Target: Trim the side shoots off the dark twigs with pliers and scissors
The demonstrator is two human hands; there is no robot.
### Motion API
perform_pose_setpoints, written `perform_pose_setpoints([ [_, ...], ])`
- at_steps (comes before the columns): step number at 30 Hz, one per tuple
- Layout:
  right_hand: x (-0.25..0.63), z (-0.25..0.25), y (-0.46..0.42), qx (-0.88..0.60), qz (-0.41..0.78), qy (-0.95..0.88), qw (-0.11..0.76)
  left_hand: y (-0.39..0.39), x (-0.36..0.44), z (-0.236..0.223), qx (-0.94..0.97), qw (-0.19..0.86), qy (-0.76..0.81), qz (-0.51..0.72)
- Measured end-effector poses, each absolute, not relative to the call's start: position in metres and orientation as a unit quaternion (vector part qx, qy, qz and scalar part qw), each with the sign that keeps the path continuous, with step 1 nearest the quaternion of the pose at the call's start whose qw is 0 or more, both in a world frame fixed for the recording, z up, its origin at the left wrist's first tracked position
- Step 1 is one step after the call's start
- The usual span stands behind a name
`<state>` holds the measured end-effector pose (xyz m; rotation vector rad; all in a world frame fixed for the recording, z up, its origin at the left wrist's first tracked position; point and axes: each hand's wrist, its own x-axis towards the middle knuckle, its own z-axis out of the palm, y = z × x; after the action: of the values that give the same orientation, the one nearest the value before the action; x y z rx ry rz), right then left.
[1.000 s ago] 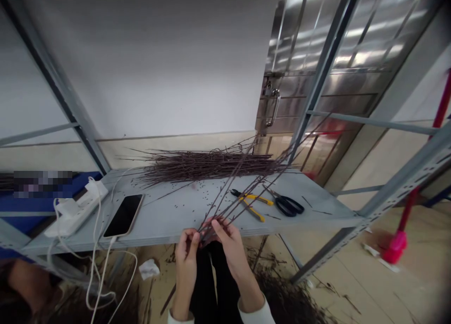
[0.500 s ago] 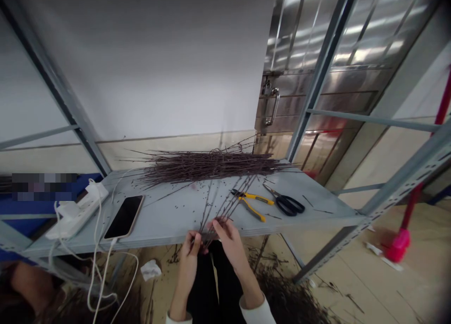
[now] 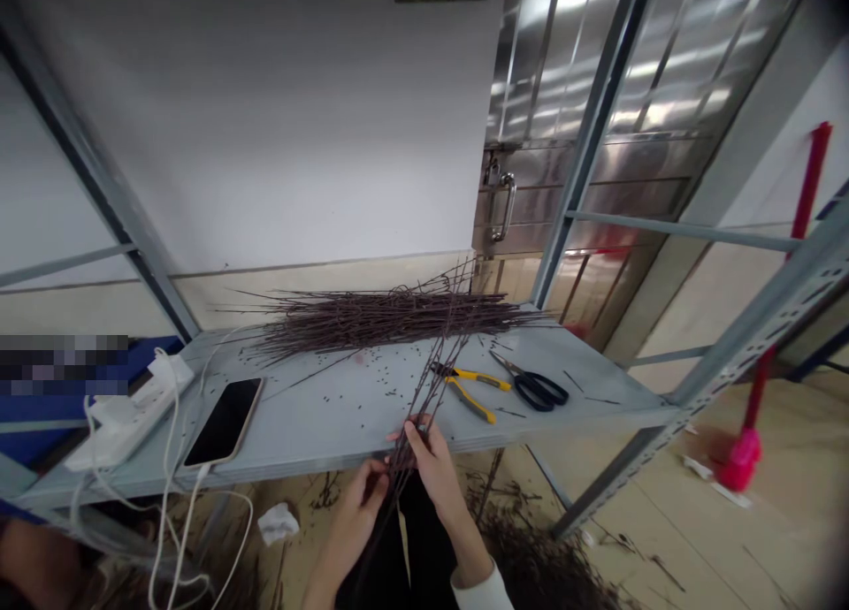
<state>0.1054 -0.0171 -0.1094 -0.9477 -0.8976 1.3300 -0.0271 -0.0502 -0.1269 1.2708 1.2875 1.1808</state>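
Observation:
My left hand [image 3: 355, 504] and my right hand [image 3: 431, 464] both grip a slim bunch of thin dark twigs [image 3: 424, 398] just in front of the shelf edge. The bunch rises past my fingers and over the shelf, its tips reaching the far pile, and its lower ends drop toward my dark trousers [image 3: 411, 539]. A long heap of similar twigs [image 3: 391, 318] lies across the grey metal shelf [image 3: 318, 424], scattered with small dark bits. Yellow-handled pliers [image 3: 468, 389] and black-handled scissors [image 3: 534, 391] lie to the right of my hands.
A black smartphone [image 3: 224, 422] and a white power strip [image 3: 126, 420] with cables sit at the shelf's left. Twig litter [image 3: 531, 552] and a crumpled tissue [image 3: 277, 523] lie on the floor. Metal uprights frame the shelf; a stainless door [image 3: 584, 150] stands behind.
The twigs have swung from a wide fan leaning right into a narrower, more upright bunch. My hands have dropped lower and closer together, and the view has tilted slightly.

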Motion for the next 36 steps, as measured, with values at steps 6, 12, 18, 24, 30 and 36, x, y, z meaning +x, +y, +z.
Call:
perform_pose_setpoints([
  [6,0.102,-0.109,-0.019,-0.406,0.549,-0.401,0.611,-0.051,-0.023,-0.116,0.541,0.408,0.541,0.499],
  [12,0.101,-0.099,-0.021,-0.405,0.594,-0.326,0.614,-0.052,-0.022,-0.105,0.415,0.449,0.523,0.593],
  [18,0.104,-0.097,-0.022,-0.380,0.610,-0.315,0.620,-0.052,-0.022,-0.097,0.343,0.483,0.498,0.633],
  [24,0.102,-0.093,-0.025,-0.357,0.601,-0.323,0.638,-0.053,-0.015,-0.097,0.339,0.497,0.492,0.630],
  [30,0.097,-0.094,-0.023,-0.397,0.559,-0.338,0.645,-0.053,-0.012,-0.100,0.330,0.496,0.494,0.633],
  [36,0.098,-0.099,-0.021,-0.389,0.569,-0.286,0.666,-0.052,-0.019,-0.103,0.337,0.484,0.485,0.646],
])
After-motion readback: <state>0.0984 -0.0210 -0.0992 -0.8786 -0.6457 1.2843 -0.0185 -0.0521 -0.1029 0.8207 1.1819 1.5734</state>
